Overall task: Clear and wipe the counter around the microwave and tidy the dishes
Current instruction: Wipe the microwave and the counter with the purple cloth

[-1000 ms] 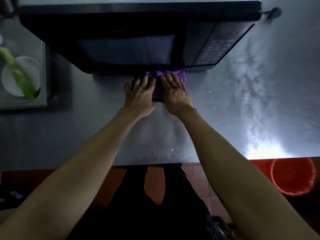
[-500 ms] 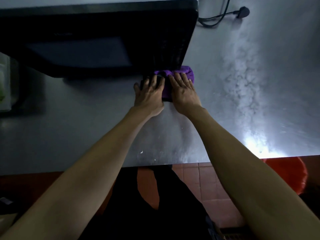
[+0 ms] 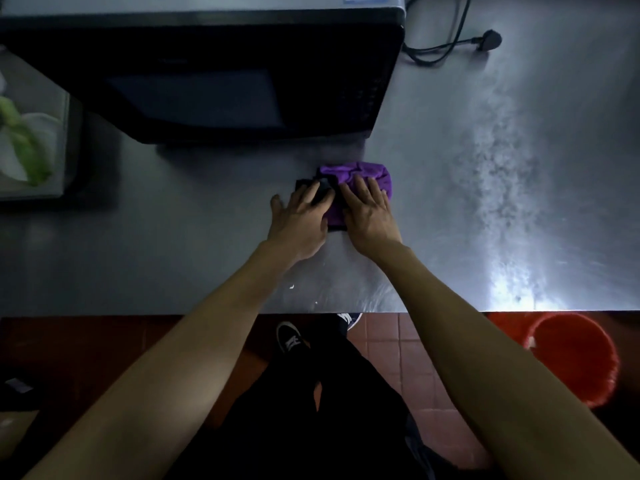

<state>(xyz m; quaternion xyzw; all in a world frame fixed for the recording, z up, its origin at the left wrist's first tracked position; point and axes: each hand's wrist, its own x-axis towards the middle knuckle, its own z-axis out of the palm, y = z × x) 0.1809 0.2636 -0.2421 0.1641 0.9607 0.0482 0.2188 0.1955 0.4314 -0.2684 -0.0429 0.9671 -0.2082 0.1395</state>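
Both hands, left hand [image 3: 300,223] and right hand [image 3: 370,216], press flat-fingered on the bunched purple cloth [image 3: 360,178] on the steel bench [image 3: 173,254] just before the black microwave [image 3: 214,74]; soft, light, probably bunches—press centrally.

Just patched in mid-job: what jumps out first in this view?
Both hands, left hand and right hand, press flat on a purple cloth on the steel counter, just before the black microwave's right corner. An unplugged plug lies behind; a red bucket stands on the floor, right.
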